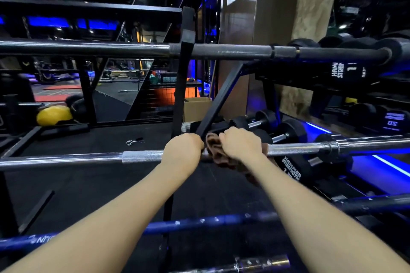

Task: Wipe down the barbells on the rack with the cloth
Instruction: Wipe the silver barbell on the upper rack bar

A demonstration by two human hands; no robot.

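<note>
A chrome barbell (93,158) lies across the rack at mid height. My left hand (184,148) grips its shaft just left of the rack's slanted black brace (218,104). Right beside it, my right hand (243,143) holds a brown cloth (218,154) wrapped over the same bar. A dark barbell (233,52) rests above, and a blue barbell (195,225) runs below my forearms. Another chrome bar (261,262) sits at the bottom edge.
Black dumbbells (288,134) lie on the lower shelf to the right, with more on the shelves above (346,71). A yellow ball (54,115), a cardboard box (196,108) and a spring collar (134,141) sit on the floor behind the rack.
</note>
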